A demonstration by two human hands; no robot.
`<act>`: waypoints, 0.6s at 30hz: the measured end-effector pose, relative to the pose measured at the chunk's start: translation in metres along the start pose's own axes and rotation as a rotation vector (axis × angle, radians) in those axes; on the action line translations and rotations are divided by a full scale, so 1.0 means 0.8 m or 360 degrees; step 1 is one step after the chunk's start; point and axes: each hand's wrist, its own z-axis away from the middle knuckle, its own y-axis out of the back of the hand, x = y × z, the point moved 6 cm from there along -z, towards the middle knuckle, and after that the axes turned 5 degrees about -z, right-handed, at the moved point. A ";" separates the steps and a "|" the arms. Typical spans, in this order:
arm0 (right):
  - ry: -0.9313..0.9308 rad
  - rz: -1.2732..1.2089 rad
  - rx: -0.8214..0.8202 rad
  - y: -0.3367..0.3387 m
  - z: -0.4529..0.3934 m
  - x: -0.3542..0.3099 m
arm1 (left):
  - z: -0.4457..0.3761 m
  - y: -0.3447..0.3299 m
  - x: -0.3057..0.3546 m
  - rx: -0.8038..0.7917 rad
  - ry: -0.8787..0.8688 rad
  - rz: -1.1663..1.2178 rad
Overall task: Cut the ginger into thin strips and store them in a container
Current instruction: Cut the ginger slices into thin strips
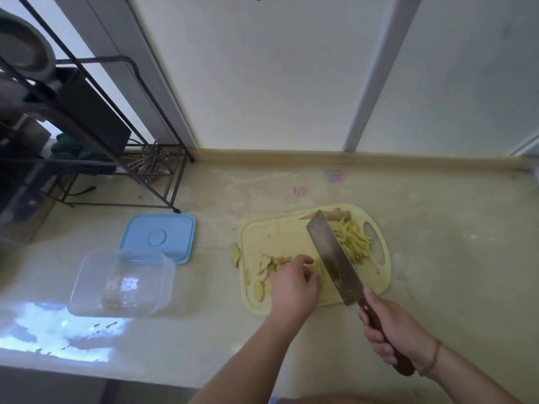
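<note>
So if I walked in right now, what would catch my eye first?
Probably the big cleaver, gripped by the right hand, its blade over the pale cutting board. The left hand rests on ginger slices, with cut strips piled beyond the blade. Left of the board sit a clear container and blue lid.

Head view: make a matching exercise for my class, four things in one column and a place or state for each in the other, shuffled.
1. cleaver
2. blue lid
3. clear container
4. ginger strips

A. left of the cutting board, holding no strips
B. heaped beside the board's handle hole
C. flat on the counter, behind the container
D. gripped by the right hand

Pairs: 1-D, 2-C, 3-A, 4-B
</note>
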 end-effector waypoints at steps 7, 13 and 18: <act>0.0028 0.0037 -0.0003 0.006 -0.005 0.000 | -0.005 -0.003 0.005 0.0091 -0.0255 -0.0544; -0.0004 0.0082 -0.0006 0.004 -0.007 0.002 | -0.020 0.092 -0.057 0.0855 -0.0355 -0.0455; -0.0009 0.0097 0.0027 0.007 -0.008 0.003 | -0.043 0.110 -0.111 0.0612 -0.0219 -0.0747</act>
